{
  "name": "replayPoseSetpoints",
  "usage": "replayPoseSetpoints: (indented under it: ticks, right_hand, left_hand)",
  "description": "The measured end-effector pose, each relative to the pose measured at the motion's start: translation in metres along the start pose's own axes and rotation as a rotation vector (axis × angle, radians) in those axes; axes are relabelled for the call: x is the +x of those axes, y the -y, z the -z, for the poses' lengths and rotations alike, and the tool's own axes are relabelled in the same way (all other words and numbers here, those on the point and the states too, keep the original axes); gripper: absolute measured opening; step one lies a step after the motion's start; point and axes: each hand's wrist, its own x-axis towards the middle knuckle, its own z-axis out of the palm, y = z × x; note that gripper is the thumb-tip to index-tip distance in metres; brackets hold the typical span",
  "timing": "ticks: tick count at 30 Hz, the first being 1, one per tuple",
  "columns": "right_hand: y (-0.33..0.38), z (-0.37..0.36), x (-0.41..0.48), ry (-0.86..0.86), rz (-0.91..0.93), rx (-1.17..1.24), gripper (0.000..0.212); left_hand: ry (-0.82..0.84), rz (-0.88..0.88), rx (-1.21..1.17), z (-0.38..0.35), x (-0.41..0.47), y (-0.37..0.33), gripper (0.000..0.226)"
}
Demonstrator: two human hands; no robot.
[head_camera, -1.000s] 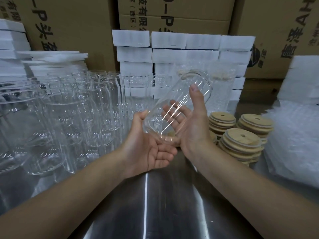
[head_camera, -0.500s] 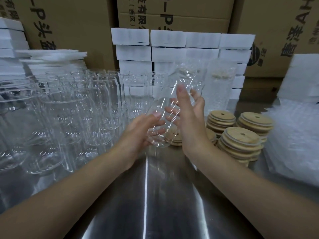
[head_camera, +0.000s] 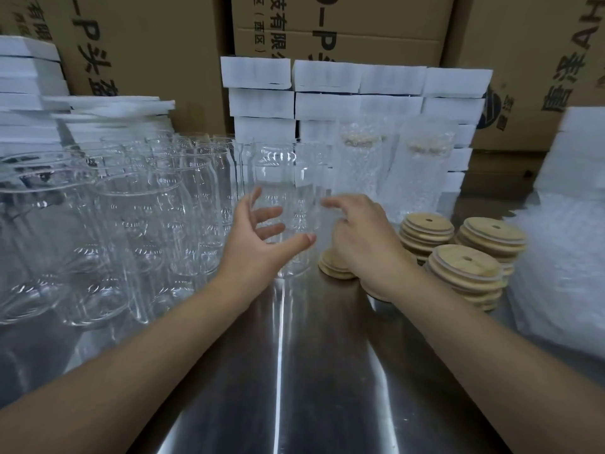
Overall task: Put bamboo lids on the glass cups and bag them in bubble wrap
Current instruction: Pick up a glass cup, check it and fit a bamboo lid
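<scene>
Glass cup (head_camera: 288,191) is upright on the steel table (head_camera: 294,371), between your two hands. It is clear, round and smooth, and its outline is blurred. Left of the glass cup a crowd of empty cups (head_camera: 137,224) of the same clear glass stands close together, the nearest just beside it. Behind the cup to the right, two bagged cups (head_camera: 363,165) stand in bumpy bubble wrap, each with a pale lid showing through near the top. Right of the cup are stacks of bamboo lids (head_camera: 465,270), flat round wooden discs with a small hole. A low stack (head_camera: 334,268) lies just beside the cup's foot, partly under your right hand. Further right lies a pile of bubble wrap bags (head_camera: 563,263). Behind the cup, white foam blocks (head_camera: 327,77) are stacked in front of brown cardboard boxes (head_camera: 157,44).

Your left hand (head_camera: 258,244) is wide, with the fingers spread around the left side of the cup and the thumb across its front. If it presses the glass, I cannot tell. Your right hand (head_camera: 360,244) is to the right of the cup, over the low stack, with the index finger stretched toward the cup. Its other fingers are bent down and hidden, so I cannot tell if they hold something.

Half a second before, the cup was tilted in the air between both hands. Now it is upright and lower, and your right hand is off it, nearer the lids.
</scene>
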Motion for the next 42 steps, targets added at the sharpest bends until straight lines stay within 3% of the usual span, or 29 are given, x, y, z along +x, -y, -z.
replayPoseSetpoints:
  ticks: [3, 7, 13, 17, 21, 27, 32, 37, 39, 42]
  right_hand:
    - [-0.005, -0.009, -0.006, 0.209, 0.038, -0.663, 0.047]
    - [-0.004, -0.016, -0.012, 0.405, -0.029, -0.838, 0.045]
    - [-0.003, -0.013, -0.013, 0.403, 0.023, -0.784, 0.041]
    - [0.002, -0.009, -0.013, 0.366, 0.062, -0.719, 0.013]
    - [0.008, -0.010, -0.016, 0.349, 0.155, -0.650, 0.011]
    - [0.008, -0.014, -0.021, 0.338, 0.229, -0.462, 0.033]
    - [0.004, -0.018, -0.024, 0.432, 0.203, -0.488, 0.037]
    - [0.005, -0.016, -0.022, 0.518, 0.160, -0.494, 0.057]
    - [0.008, -0.015, -0.022, 0.470, 0.128, -0.505, 0.064]
    - [0.015, -0.013, -0.023, 0.200, 0.119, -0.535, 0.063]
  left_hand:
    - [-0.058, -0.007, 0.038, 0.001, 0.002, 0.002, 0.109]
    - [-0.076, -0.011, 0.043, 0.000, 0.000, 0.003, 0.112]
    - [-0.081, -0.014, 0.048, 0.000, 0.001, 0.002, 0.110]
    - [-0.091, -0.020, 0.057, 0.000, 0.001, 0.002, 0.109]
    - [-0.105, -0.034, 0.075, 0.001, 0.001, 0.003, 0.110]
    - [-0.120, -0.054, 0.091, 0.003, 0.002, 0.004, 0.101]
    - [-0.120, -0.058, 0.102, 0.004, 0.002, 0.003, 0.101]
    - [-0.122, -0.057, 0.102, 0.004, 0.003, 0.004, 0.100]
    - [-0.133, -0.052, 0.091, 0.005, 0.003, 0.005, 0.099]
    - [-0.143, -0.045, 0.079, 0.004, 0.003, 0.005, 0.098]
